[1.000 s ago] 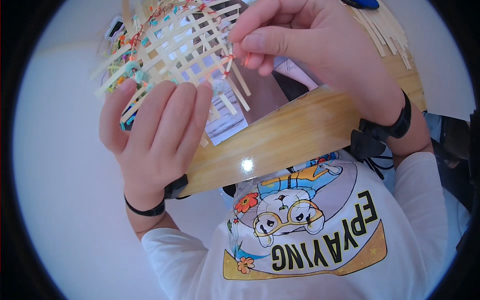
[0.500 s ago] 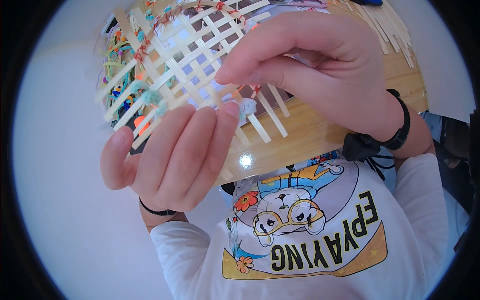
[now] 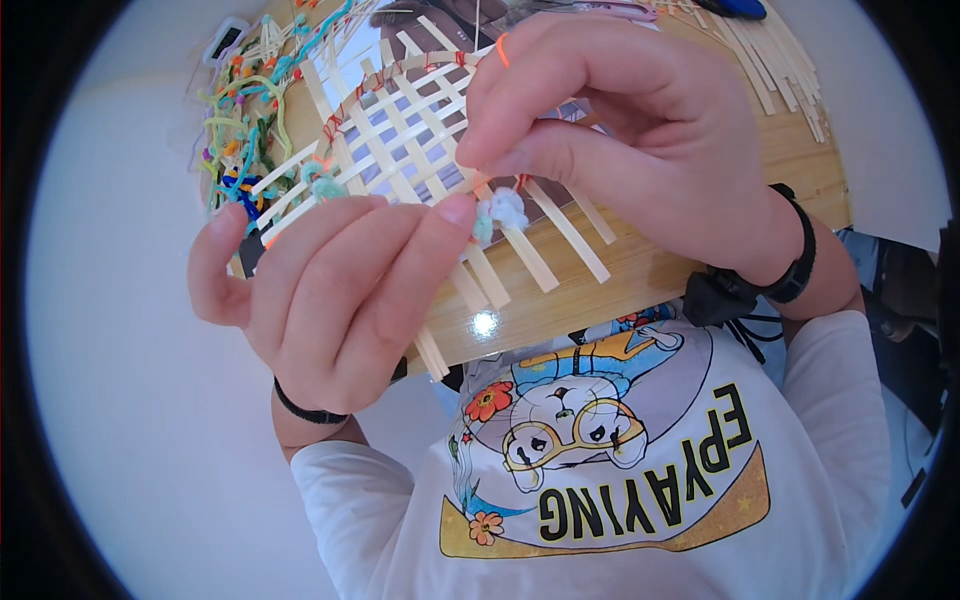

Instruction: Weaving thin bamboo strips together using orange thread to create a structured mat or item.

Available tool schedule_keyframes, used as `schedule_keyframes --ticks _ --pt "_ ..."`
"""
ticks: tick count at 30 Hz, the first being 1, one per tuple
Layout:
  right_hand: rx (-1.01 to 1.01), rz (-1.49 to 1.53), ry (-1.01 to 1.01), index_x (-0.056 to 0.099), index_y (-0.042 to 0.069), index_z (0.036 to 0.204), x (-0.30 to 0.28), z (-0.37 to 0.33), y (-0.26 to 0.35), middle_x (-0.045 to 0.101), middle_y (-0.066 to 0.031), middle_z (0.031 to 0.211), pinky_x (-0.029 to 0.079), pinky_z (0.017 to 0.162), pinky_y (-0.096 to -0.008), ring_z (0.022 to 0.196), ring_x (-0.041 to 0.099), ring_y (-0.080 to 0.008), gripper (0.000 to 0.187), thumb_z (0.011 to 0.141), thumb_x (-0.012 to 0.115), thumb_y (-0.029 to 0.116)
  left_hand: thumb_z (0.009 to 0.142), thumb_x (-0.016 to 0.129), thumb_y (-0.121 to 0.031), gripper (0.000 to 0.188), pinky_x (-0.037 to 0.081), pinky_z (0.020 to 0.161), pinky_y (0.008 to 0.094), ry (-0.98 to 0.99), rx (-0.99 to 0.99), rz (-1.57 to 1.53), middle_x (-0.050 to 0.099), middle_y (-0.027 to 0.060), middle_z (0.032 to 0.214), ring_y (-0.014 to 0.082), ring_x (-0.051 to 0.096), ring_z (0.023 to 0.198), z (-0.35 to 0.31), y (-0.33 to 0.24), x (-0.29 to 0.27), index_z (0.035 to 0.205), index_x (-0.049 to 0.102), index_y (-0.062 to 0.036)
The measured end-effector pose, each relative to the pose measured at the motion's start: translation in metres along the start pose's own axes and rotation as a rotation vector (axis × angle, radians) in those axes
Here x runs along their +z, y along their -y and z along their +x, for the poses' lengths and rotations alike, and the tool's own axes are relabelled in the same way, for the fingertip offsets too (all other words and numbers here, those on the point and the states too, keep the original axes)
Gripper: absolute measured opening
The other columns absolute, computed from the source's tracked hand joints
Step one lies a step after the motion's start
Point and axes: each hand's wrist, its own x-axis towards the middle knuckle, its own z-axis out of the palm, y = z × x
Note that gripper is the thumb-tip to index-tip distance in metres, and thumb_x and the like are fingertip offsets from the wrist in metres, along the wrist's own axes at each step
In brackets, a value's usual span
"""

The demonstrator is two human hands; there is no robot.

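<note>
An open lattice of pale bamboo strips hangs tilted above the table, its curved rim wrapped with red thread. My left hand closes on its near left edge, thumb and fingers round the strips, little finger sticking out. White and pale green fluffy yarn clings to the rim beside the left fingertips, and a green tuft sits further left. Over the near rim, my right hand pinches with thumb and forefinger. Orange yarn crosses its fingers and shows again below the pinch; the pinched end is hidden.
Coloured yarn pieces lie in a heap at the far left of the wooden table. Loose bamboo strips are spread at the far right, near a dark blue object. A dark printed sheet lies beneath the lattice.
The lattice has tipped and shifted slightly right, so more near strip ends and more of the yarn heap show. My left hand has moved a little up and left; my right hand keeps its pinch.
</note>
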Motion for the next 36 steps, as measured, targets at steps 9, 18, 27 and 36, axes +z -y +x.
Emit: schedule_keyframes --ticks 9,18,27,36 --pt "-0.154 -0.093 0.016 0.068 -0.001 0.089 -0.007 0.004 0.001 0.065 -0.0127 0.09 0.05 0.07 -0.0307 0.076 0.062 -0.0218 0.005 0.085 0.065 0.0 0.08 0.074 -0.014 0.023 0.022 0.114 0.0393 0.0 -0.037 0.131 0.066 -0.0104 0.089 0.0093 0.064 0.087 -0.004 -0.007 -0.004 0.098 0.072 -0.0265" --pt "-0.232 -0.118 0.028 0.069 0.0 0.086 -0.012 0.007 0.001 0.065 -0.0136 0.09 0.05 0.069 -0.0332 0.075 0.062 -0.0243 0.004 0.083 0.066 0.0 0.083 0.074 -0.021 0.024 0.018 0.116 0.039 -0.072 0.05 0.229 0.064 -0.0156 0.093 0.0058 0.062 0.092 -0.012 -0.003 0.004 0.104 0.069 -0.032" --pt "-0.212 -0.138 0.024 0.069 -0.002 0.086 -0.012 0.005 0.006 0.065 -0.0152 0.086 0.05 0.065 -0.0321 0.07 0.062 -0.0242 0.006 0.087 0.063 0.0 0.081 0.076 -0.02 0.029 0.017 0.116 0.0392 -0.046 0.054 0.256 0.063 -0.0163 0.093 0.0054 0.062 0.093 -0.009 -0.006 0.002 0.105 0.069 -0.0331" --pt "-0.005 0.946 -0.005 0.069 -0.003 0.087 -0.007 0.002 0.017 0.066 -0.0175 0.082 0.049 0.057 -0.0298 0.062 0.062 -0.0244 0.011 0.092 0.059 0.0 0.084 0.065 -0.019 0.016 0.015 0.113 0.0453 -0.063 0.047 0.167 0.066 -0.0142 0.087 0.0053 0.062 0.083 -0.005 0.003 0.005 0.094 0.072 -0.0287"
